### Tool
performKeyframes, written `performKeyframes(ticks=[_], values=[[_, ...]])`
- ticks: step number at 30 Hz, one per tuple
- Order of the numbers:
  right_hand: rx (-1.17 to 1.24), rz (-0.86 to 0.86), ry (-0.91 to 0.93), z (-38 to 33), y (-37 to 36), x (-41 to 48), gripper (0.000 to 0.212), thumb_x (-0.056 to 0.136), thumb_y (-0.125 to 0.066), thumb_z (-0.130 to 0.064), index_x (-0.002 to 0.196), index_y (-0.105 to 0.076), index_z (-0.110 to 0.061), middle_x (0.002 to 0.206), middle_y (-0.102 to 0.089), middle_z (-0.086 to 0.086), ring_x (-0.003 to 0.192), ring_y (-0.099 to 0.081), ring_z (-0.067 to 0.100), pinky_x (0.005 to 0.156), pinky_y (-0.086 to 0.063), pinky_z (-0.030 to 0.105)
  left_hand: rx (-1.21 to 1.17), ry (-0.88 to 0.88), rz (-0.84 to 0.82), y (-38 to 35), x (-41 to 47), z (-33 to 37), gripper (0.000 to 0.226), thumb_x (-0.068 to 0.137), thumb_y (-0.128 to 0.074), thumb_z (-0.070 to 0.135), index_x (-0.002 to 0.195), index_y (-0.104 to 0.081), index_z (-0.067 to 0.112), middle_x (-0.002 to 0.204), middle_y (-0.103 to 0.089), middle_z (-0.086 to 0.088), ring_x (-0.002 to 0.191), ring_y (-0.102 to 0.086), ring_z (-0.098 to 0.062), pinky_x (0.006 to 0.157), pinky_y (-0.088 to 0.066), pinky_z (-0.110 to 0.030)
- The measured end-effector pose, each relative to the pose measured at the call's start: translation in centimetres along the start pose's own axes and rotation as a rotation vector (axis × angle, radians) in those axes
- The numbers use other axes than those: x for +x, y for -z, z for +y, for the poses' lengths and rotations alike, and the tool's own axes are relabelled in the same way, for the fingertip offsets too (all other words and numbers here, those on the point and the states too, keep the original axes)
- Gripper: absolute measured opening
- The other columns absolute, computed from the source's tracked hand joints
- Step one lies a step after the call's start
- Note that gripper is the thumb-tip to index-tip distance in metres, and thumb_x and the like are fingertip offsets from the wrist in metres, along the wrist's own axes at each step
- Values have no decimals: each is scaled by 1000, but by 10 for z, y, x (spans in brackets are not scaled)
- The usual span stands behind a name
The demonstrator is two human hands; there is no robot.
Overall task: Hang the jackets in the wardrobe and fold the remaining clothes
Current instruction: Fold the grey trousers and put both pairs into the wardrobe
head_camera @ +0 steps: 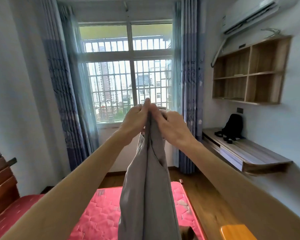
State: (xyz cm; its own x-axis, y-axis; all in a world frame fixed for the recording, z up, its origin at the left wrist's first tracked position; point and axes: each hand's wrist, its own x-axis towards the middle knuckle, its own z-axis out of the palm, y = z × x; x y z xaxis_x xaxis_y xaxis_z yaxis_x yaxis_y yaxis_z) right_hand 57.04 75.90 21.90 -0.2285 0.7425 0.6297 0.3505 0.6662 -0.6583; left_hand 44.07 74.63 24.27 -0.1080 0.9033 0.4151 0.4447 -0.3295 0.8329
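Observation:
A grey garment hangs in long folds from both my hands, held up in front of the window. My left hand pinches its top edge from the left. My right hand grips the same edge from the right, and the two hands touch at the fingertips. The cloth drops straight down over the pink mattress; its lower end runs out of the frame. No wardrobe or hanger is in view.
A wooden headboard stands at the left. A wall desk with a black backpack and wooden shelves are on the right. An orange object lies at the bottom right. Curtains flank the barred window.

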Motion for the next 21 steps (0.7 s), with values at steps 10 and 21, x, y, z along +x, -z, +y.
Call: performKeyframes(ticks=[10, 21], values=[[285, -199, -19, -2, -13, 12, 35, 104, -49, -31, 119, -70, -8, 98, -76, 10, 97, -72, 17, 99, -53, 34, -4, -52, -77, 69, 0, -5, 30, 91, -72, 21, 107, -68, -4, 109, -71, -25, 95, -71, -30, 91, -55, -56], [246, -255, -304, 41, -1, 42, 106, 65, -89, -41, 148, -32, -10, 127, -65, 2, 113, -65, 15, 91, -54, 30, -149, -121, 25, 131, 9, -14, 9, 91, -70, 14, 86, -69, 7, 85, -69, -8, 77, -68, -17, 74, -60, -28]])
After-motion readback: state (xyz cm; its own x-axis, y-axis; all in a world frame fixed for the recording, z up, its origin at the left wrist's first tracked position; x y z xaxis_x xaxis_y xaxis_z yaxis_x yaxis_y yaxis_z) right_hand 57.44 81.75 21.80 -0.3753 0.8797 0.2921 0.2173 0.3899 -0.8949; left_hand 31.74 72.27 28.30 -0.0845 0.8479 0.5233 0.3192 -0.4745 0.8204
